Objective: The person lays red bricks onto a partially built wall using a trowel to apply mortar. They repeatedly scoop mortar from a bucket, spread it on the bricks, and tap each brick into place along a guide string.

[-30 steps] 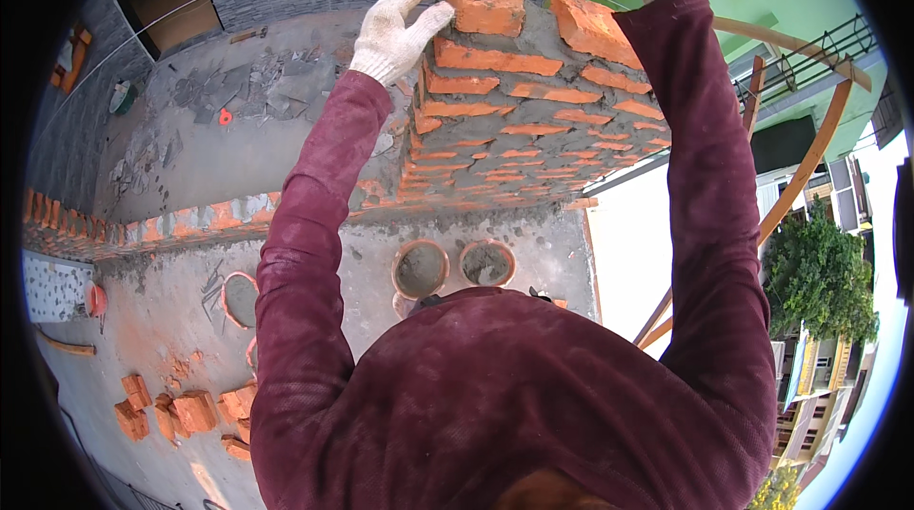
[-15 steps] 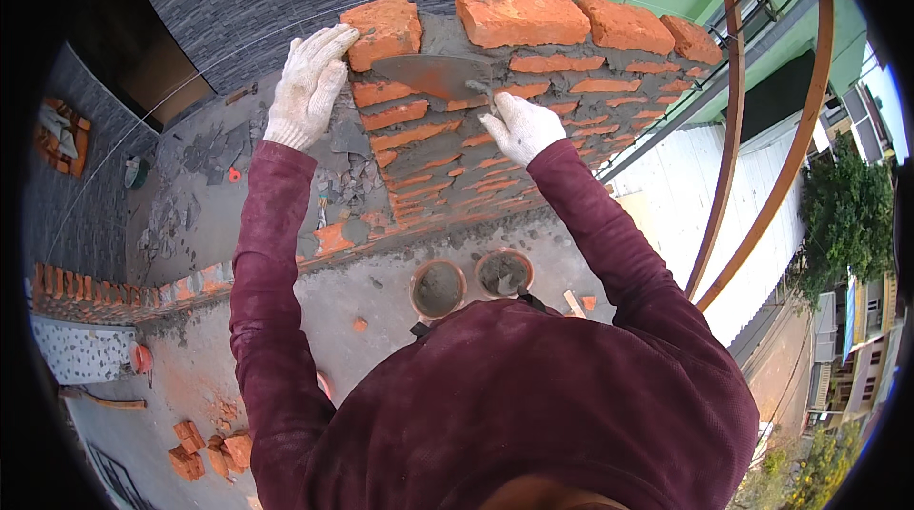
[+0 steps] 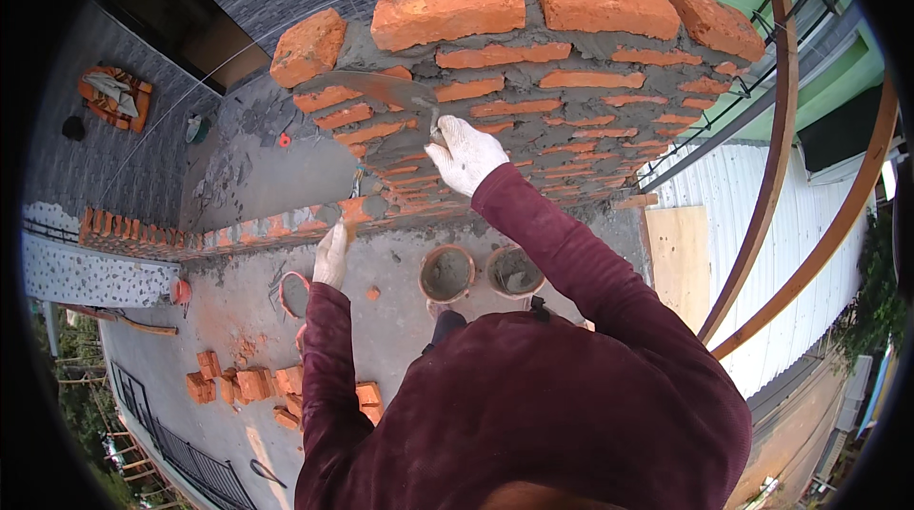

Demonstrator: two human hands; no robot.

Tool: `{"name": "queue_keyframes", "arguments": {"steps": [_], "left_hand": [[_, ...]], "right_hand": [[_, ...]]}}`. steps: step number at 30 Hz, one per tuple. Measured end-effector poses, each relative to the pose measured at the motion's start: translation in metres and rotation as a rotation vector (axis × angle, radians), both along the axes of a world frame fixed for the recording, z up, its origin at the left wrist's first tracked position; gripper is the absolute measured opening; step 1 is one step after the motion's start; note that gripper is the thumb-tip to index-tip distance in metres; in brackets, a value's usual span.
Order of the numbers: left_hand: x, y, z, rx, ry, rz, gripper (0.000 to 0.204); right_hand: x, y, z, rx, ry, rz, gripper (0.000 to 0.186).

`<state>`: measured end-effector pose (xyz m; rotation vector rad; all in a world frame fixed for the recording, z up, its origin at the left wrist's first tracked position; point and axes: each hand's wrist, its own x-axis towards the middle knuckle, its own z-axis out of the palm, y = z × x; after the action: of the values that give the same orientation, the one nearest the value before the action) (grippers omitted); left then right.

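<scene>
My right hand (image 3: 461, 156) grips the handle of a steel trowel (image 3: 371, 84), whose blade lies against the mortar just below the left end brick (image 3: 307, 47) on the top course of the brick wall (image 3: 591, 80). Three more bricks sit along that top course, with grey mortar between and below them. My gloved left hand (image 3: 332, 253) is lowered, fingers stretched upward and loosely together, in front of the low brick wall (image 3: 228, 236) in this view; I make out nothing held in it.
Two buckets of mortar (image 3: 445, 274) stand on the concrete floor below. Loose bricks (image 3: 253, 383) lie at the lower left. Curved-looking timbers (image 3: 776, 177) and rebar stand at the right beside white corrugated sheeting (image 3: 800, 281). A thin string (image 3: 205, 73) crosses above the wall.
My left hand has dropped from the top brick to lower down. My right hand has come down from the upper right and now works the trowel at the wall's left end.
</scene>
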<state>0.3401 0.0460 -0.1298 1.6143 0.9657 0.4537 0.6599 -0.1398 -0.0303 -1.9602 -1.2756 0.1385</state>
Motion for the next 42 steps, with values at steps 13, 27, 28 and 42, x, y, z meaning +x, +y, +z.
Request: {"name": "queue_keyframes", "arguments": {"steps": [13, 27, 28, 42], "left_hand": [[-0.154, -0.308, -0.181, -0.583, 0.604, -0.287, 0.063], [-0.148, -0.349, -0.292, -0.271, 1.071, -0.673, 0.087], [-0.155, -0.348, -0.299, -0.263, 1.024, -0.590, 0.077], [-0.155, -0.354, -0.323, -0.289, 0.992, -0.512, 0.060]], "right_hand": [[0.024, -0.258, -0.193, -1.047, 0.225, -0.036, 0.037], [-0.022, -0.214, -0.417, -1.612, 0.129, 0.119, 0.047], [-0.012, -0.208, -0.451, -1.643, 0.075, 0.134, 0.039], [0.002, -0.209, -0.734, -1.523, 0.118, 0.350, 0.026]]}}
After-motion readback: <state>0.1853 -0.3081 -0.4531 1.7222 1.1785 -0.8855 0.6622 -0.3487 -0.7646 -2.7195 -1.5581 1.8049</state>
